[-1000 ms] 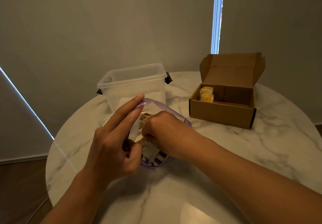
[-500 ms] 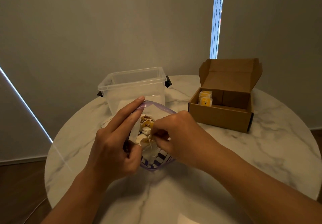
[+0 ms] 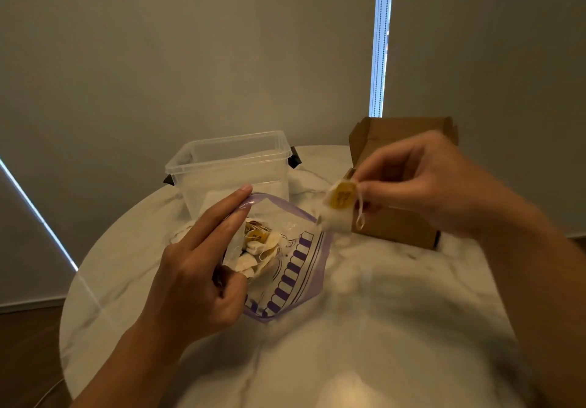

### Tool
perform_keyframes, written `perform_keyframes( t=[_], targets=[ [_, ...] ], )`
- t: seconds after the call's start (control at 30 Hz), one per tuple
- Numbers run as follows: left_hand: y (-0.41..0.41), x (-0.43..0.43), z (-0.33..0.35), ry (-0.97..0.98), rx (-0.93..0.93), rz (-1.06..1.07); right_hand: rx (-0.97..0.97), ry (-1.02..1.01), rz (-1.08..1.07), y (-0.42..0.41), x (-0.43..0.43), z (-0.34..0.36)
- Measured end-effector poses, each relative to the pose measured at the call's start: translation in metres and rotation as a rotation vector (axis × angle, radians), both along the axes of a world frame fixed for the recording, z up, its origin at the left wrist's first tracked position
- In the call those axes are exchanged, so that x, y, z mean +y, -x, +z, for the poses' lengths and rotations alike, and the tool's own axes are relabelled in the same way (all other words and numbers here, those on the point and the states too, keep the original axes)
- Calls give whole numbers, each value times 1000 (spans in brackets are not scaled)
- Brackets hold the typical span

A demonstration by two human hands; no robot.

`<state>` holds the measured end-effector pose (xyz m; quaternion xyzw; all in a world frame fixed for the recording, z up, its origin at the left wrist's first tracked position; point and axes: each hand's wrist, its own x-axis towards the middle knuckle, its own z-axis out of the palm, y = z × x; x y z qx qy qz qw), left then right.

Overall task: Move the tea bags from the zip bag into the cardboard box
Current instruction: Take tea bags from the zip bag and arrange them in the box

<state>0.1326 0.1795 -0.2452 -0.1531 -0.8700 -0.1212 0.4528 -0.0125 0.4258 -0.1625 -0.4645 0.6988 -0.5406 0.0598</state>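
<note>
Round marble table (image 3: pixel 364 328) by drawn blinds (image 3: pixel 190 58); right hand (image 3: pixel 421 182) pinches a blurred, seemingly single tea bag (image 3: pixel 337 209), left hand (image 3: pixel 199 268) grips the zip bag (image 3: pixel 298 268).

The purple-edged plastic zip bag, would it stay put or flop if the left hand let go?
The purple-edged plastic zip bag likely flops: thin film, mouth propped by the left hand. Probably light, holding only small paper tea bags.

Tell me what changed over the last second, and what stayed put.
The right hand, which was reaching into the purple-edged clear zip bag, has come out pinching a white tea bag with a yellow tag and lifted it right, toward the brown cardboard box. The left hand still holds the zip bag's mouth open. The clear plastic tub and the box have not moved.
</note>
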Motion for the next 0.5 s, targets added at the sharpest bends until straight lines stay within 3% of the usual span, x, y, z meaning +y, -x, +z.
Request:
perform_keyframes(
  t=[0.17,0.33,0.5],
  targets=[
    [1,-1,-1,4,9,-5,-65,59,-246,55,10,9],
    [1,-3,-3,3,9,-1,19,-186,-482,99,-11,-14],
    [2,-3,-4,0,7,0,52,-443,-507,118,-35,-31]
  ],
)
